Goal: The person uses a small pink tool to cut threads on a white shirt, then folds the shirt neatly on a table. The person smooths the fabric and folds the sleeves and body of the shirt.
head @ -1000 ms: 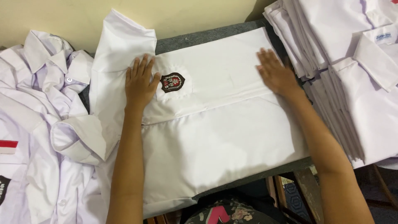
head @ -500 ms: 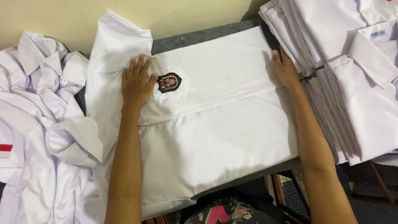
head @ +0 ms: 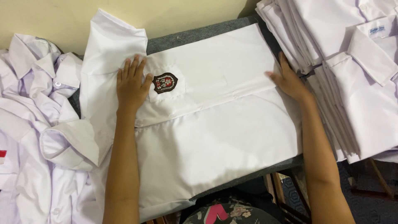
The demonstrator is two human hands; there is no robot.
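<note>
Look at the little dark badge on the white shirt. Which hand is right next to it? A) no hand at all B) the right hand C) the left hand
C: the left hand lies flat on the white shirt just beside the badge, while the right hand rests at the shirt's far edge, near the stack of folded shirts.

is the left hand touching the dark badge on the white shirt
Apart. In the head view the left hand lies flat on the white shirt, and a thin strip of white cloth shows between its thumb and the badge.

Smooth matt white cloth shirt, embroidered dark badge, rough grey fabric tabletop
</note>
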